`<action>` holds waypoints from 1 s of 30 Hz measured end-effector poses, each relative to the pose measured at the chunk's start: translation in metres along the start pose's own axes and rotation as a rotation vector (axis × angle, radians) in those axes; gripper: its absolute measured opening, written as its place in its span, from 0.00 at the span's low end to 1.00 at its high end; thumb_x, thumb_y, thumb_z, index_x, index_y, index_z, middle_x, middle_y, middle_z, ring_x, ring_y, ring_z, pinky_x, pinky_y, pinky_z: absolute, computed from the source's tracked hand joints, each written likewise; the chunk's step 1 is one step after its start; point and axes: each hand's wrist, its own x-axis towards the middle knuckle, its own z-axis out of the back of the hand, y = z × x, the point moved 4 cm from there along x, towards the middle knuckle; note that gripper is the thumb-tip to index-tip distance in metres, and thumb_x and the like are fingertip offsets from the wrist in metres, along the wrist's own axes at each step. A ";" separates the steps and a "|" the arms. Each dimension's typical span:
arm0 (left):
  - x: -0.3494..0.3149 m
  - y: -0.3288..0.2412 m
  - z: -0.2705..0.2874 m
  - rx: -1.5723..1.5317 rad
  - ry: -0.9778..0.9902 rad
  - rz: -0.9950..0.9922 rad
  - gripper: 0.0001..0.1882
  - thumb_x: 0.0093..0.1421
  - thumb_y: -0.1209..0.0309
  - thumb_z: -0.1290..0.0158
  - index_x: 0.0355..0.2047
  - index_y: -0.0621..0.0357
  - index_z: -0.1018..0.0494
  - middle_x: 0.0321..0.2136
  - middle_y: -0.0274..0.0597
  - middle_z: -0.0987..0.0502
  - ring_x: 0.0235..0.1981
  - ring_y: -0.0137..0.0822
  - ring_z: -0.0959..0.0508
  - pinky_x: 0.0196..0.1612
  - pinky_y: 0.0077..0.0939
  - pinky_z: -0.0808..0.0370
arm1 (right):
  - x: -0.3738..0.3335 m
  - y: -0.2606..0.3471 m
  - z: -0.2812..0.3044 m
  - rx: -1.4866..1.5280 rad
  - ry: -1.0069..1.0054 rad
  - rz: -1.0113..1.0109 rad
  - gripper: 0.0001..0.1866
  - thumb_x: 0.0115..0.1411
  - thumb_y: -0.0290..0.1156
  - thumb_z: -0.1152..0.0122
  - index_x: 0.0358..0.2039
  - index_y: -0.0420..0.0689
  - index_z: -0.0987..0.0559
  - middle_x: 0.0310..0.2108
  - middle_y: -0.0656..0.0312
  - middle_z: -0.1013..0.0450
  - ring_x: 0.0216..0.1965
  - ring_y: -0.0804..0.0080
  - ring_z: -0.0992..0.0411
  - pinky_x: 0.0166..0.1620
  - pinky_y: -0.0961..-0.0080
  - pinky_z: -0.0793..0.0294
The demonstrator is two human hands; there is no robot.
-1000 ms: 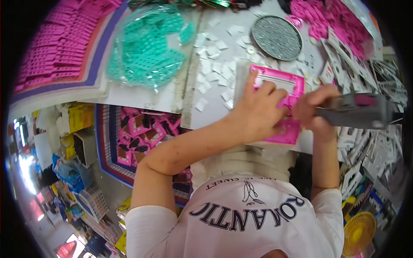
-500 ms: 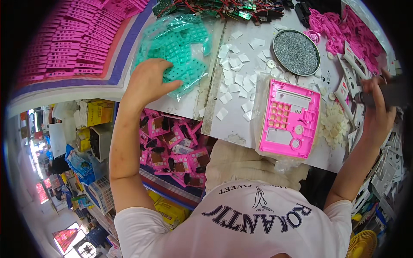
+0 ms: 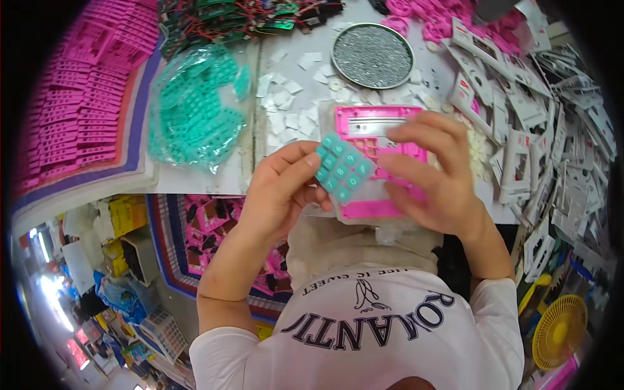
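Observation:
Pinched by its left edge, a teal rubber keypad is in my left hand, tilted over the left part of a pink plastic casing. The casing lies on a clear-wrapped pad at the table's front edge, its square key holes partly covered by the keypad. My right hand hovers over the casing's right side with fingers spread and nothing seen in them. Whether its fingertips touch the casing, I cannot tell. A clear bag of teal keypads lies to the left of my hands.
A round tin of small metal screws stands behind the casing. White square pieces lie scattered nearby. Stacked pink casings fill the far left, wired circuit boards the back. White bagged parts crowd the right; a pink-filled basket sits below left.
My left hand has come from the bag to the casing, now with a teal keypad. My right hand has left a dark tool at the right and moved over the casing. The view has shifted right.

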 end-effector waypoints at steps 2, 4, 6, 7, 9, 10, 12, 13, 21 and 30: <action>0.004 0.014 -0.008 -0.067 0.075 0.086 0.15 0.72 0.66 0.48 0.49 0.67 0.26 0.34 0.39 0.19 0.27 0.26 0.20 0.31 0.27 0.17 | 0.003 0.011 -0.010 -0.023 -0.042 0.067 0.28 0.40 0.22 0.24 0.45 0.54 0.18 0.52 0.58 0.27 0.54 0.51 0.33 0.54 0.58 0.30; 0.005 0.022 -0.016 -0.099 0.131 0.156 0.14 0.72 0.65 0.48 0.47 0.66 0.26 0.34 0.40 0.20 0.27 0.27 0.21 0.32 0.23 0.17 | 0.003 0.019 -0.019 0.084 -0.111 0.076 0.28 0.40 0.25 0.22 0.45 0.55 0.18 0.53 0.58 0.27 0.53 0.53 0.34 0.53 0.60 0.29; 0.003 0.022 -0.019 0.006 0.123 0.134 0.12 0.72 0.68 0.48 0.47 0.66 0.26 0.36 0.40 0.20 0.29 0.25 0.20 0.34 0.22 0.18 | 0.000 0.021 -0.023 0.192 -0.102 0.093 0.26 0.41 0.27 0.20 0.44 0.54 0.18 0.52 0.59 0.27 0.51 0.54 0.33 0.51 0.61 0.29; 0.000 0.024 -0.017 0.055 0.111 0.122 0.11 0.71 0.69 0.48 0.47 0.66 0.26 0.37 0.40 0.20 0.30 0.24 0.20 0.35 0.21 0.18 | 0.002 0.020 -0.019 0.263 -0.057 0.076 0.25 0.42 0.27 0.20 0.43 0.53 0.18 0.50 0.59 0.26 0.49 0.55 0.32 0.49 0.62 0.28; -0.006 0.027 -0.018 0.314 0.050 -0.084 0.11 0.70 0.73 0.46 0.48 0.66 0.26 0.39 0.40 0.20 0.35 0.24 0.19 0.39 0.22 0.18 | 0.014 0.022 0.003 0.418 0.035 0.018 0.22 0.44 0.26 0.21 0.41 0.50 0.19 0.45 0.59 0.25 0.43 0.58 0.29 0.43 0.64 0.27; -0.008 0.028 -0.022 0.445 0.028 -0.185 0.11 0.69 0.74 0.45 0.49 0.66 0.27 0.40 0.40 0.20 0.38 0.25 0.19 0.41 0.22 0.18 | 0.012 0.027 0.004 0.439 0.066 -0.050 0.20 0.44 0.25 0.22 0.40 0.48 0.19 0.42 0.60 0.25 0.40 0.60 0.28 0.40 0.66 0.27; -0.021 0.028 -0.034 0.518 0.157 -0.205 0.14 0.68 0.76 0.44 0.52 0.66 0.27 0.42 0.40 0.19 0.43 0.26 0.19 0.47 0.25 0.19 | -0.001 0.040 -0.009 0.424 0.107 -0.209 0.18 0.46 0.24 0.23 0.38 0.45 0.20 0.37 0.61 0.24 0.33 0.64 0.28 0.34 0.70 0.28; -0.029 0.030 -0.038 0.551 0.213 -0.219 0.16 0.67 0.77 0.43 0.54 0.66 0.27 0.43 0.40 0.19 0.46 0.27 0.20 0.49 0.27 0.20 | -0.003 0.040 -0.012 0.462 0.150 -0.309 0.17 0.47 0.24 0.24 0.38 0.44 0.20 0.35 0.61 0.24 0.31 0.66 0.27 0.33 0.72 0.28; -0.046 0.005 0.009 0.860 0.069 -0.321 0.15 0.60 0.81 0.42 0.48 0.65 0.21 0.39 0.45 0.18 0.41 0.34 0.17 0.47 0.27 0.22 | 0.001 -0.001 -0.039 0.704 0.243 -0.711 0.16 0.59 0.24 0.32 0.49 0.41 0.18 0.36 0.59 0.21 0.29 0.77 0.24 0.32 0.80 0.26; -0.039 0.013 0.036 0.700 -0.055 -0.343 0.12 0.65 0.85 0.52 0.46 0.71 0.23 0.42 0.46 0.20 0.44 0.32 0.20 0.51 0.27 0.24 | 0.037 -0.016 -0.055 0.477 0.337 -0.513 0.14 0.57 0.23 0.32 0.45 0.41 0.17 0.31 0.59 0.20 0.27 0.68 0.23 0.33 0.74 0.23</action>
